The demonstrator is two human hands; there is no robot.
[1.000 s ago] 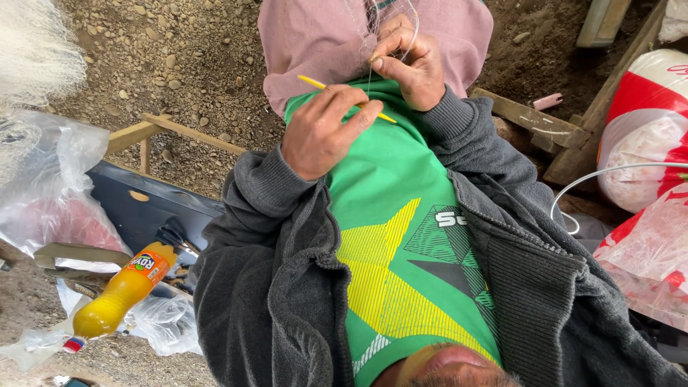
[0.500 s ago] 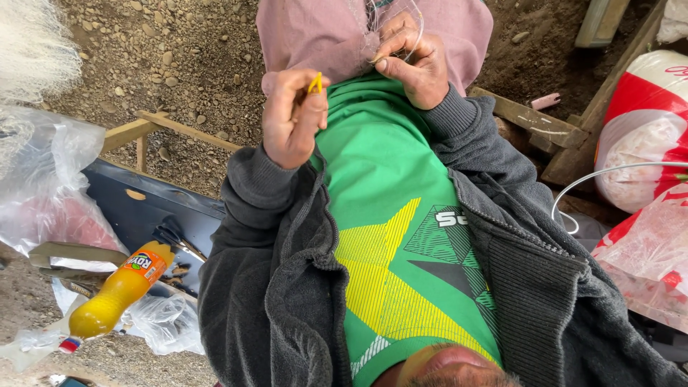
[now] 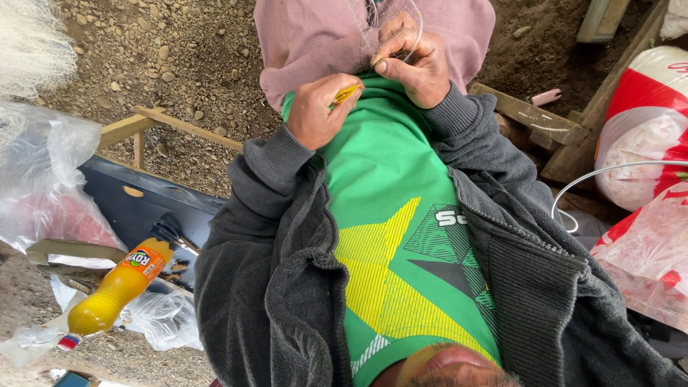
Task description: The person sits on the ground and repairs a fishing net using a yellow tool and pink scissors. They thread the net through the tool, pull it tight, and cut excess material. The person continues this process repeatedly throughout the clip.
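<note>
— What was being worked, and where did it sit?

— A yellow netting needle (image 3: 346,94), held in front of the chest just above the green shirt (image 3: 390,186). It was pinched in the left hand (image 3: 319,111), whose fingers were closed around its rear end, so only a short tip showed.

— Which way did it point?

— Its long axis ran from the left hand toward the right hand (image 3: 412,61), tip leading, slightly upward in the view. The two hands were near each other, almost touching.

— And the right hand?

— Clenched on fine clear netting (image 3: 390,21), thumb pressed against forefinger, a loop of monofilament arcing over the knuckles. The mesh lay over the pink trousers (image 3: 315,39) at the lap.

— So which hand was nearer the needle?

— The left, since it gripped it; the right lay just beyond the tip.

— Anything around?

— An orange soda bottle (image 3: 115,290) lay on its side well off to one side, beside clear plastic bags (image 3: 43,179) and a dark tabletop (image 3: 140,204). A red-and-white sack (image 3: 645,129) sat on the other side, on stony ground (image 3: 158,57).
</note>
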